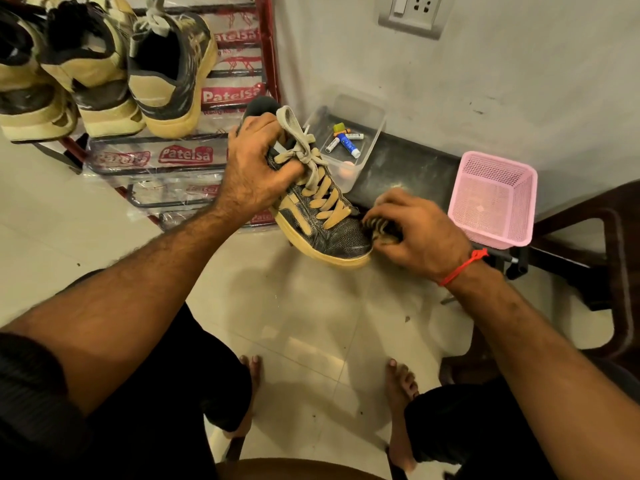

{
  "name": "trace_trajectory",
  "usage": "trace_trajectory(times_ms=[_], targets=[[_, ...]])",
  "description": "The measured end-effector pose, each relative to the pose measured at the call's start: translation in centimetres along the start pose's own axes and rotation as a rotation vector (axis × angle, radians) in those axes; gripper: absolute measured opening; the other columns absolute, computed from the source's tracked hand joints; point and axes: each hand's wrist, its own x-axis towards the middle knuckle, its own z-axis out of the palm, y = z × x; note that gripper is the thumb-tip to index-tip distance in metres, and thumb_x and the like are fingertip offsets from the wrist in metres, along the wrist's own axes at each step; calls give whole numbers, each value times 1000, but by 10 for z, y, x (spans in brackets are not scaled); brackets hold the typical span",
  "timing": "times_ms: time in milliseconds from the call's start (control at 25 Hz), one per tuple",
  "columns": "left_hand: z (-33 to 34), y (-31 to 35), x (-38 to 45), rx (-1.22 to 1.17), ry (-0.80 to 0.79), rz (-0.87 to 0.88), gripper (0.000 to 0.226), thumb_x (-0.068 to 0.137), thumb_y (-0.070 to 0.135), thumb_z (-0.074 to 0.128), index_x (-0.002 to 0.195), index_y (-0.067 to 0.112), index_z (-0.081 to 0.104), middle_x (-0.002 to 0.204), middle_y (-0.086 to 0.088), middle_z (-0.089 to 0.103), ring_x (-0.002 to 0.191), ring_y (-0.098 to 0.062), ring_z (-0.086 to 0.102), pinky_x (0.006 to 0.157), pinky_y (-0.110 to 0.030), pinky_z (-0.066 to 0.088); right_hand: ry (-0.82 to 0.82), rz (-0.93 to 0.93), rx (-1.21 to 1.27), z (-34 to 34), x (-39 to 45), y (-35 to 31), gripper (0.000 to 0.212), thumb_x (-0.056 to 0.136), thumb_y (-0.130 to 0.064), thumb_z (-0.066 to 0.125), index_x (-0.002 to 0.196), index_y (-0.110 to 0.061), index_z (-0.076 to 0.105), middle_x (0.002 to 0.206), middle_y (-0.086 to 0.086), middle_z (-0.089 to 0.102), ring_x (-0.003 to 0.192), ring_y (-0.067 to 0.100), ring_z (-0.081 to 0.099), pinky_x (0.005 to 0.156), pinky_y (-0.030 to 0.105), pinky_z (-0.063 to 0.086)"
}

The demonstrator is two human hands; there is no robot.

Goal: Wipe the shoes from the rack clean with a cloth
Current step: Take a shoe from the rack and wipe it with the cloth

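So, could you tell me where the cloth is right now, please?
In the head view, right of centre, the striped cloth is bunched in the right hand, pressed against the toe of the shoe.

Warm, dim indoor light; soft glare on the floor tiles (311, 327); wide-angle bending at edges; the right hand (420, 233) slightly blurred.

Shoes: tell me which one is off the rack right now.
The dark laced shoe gripped by the left hand, with the right hand rubbing a cloth on its toe. The other three shoes sit on the rack.
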Motion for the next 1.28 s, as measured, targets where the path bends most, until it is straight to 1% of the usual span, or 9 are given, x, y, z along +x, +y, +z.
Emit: trace_trajectory(times_ms=[160, 280, 440, 560, 680, 880, 1080, 1200, 1280], targets=[[0, -1, 0, 16, -9, 0, 24, 83, 32, 70, 102, 17, 69, 101, 2, 65, 98, -23, 58, 94, -60, 45, -78, -94, -24, 3, -7, -1, 42, 75, -39, 54, 108, -19, 71, 115, 0, 62, 97, 25, 65, 78, 43, 58], [-5, 3, 3, -56, 63, -39, 20, 82, 26, 70, 98, 14, 67, 95, 4, 61, 89, -17, 55, 87, -51, 51, 46, 25, -50, -6, -6, 15, 36, 75, -33, 59, 103, -16, 73, 106, 3, 63, 91, 28, 65, 75, 46, 57], [-7, 7, 3, -71, 66, -19, 20, 81, 18, 71, 95, 6, 67, 90, 4, 58, 83, -12, 53, 78, -40, 53, 8, -87, 7, -4, -11, 5, 37, 78, -36, 58, 103, -14, 75, 107, 2, 65, 91, 23, 66, 80, 42, 57], [-6, 5, 4, -124, 110, -89, 22, 81, 17, 73, 99, 4, 68, 92, 4, 61, 82, -14, 60, 78, -32, 56, 150, -58, 155, -13, -5, 7, 30, 77, -25, 71, 103, -10, 76, 106, 4, 67, 95, 19, 66, 86, 39, 56], [-3, 6, 3, -121, 92, -92, 22, 82, 18, 73, 99, 5, 68, 91, 2, 64, 79, -10, 61, 76, -30, 57, -5, -207, 240, 0, -9, -15, 36, 79, -28, 67, 108, -9, 74, 113, 5, 65, 102, 17, 64, 91, 30, 55], [-2, 0, 4, -113, 118, -137, 26, 83, 20, 72, 102, 3, 71, 93, -7, 71, 84, -21, 67, 79, -41, 58, 128, -87, 132, -10, -5, 5, 35, 77, -26, 67, 107, -9, 74, 110, 6, 65, 97, 19, 64, 85, 42, 57], [1, 2, 4, -116, 95, -156, 29, 83, 24, 70, 102, 2, 71, 93, -7, 72, 83, -21, 69, 78, -43, 59, 32, -164, 104, 0, -6, -3, 37, 80, -31, 63, 110, -11, 73, 114, 5, 63, 99, 22, 64, 84, 43, 58], [3, 7, 2, -116, 63, -154, 26, 82, 26, 68, 98, 6, 71, 89, 2, 68, 78, -13, 65, 75, -37, 59, 177, -75, 94, -4, -3, 0, 36, 78, -23, 66, 112, -12, 72, 115, 7, 62, 100, 25, 63, 83, 47, 57], [6, 16, 0, -103, -10, -124, 24, 80, 30, 65, 95, 11, 70, 89, 6, 67, 77, -9, 62, 75, -31, 58, 98, -207, 47, 8, -5, -13, 39, 82, -29, 62, 117, -13, 70, 122, 7, 61, 108, 26, 62, 84, 45, 58]])
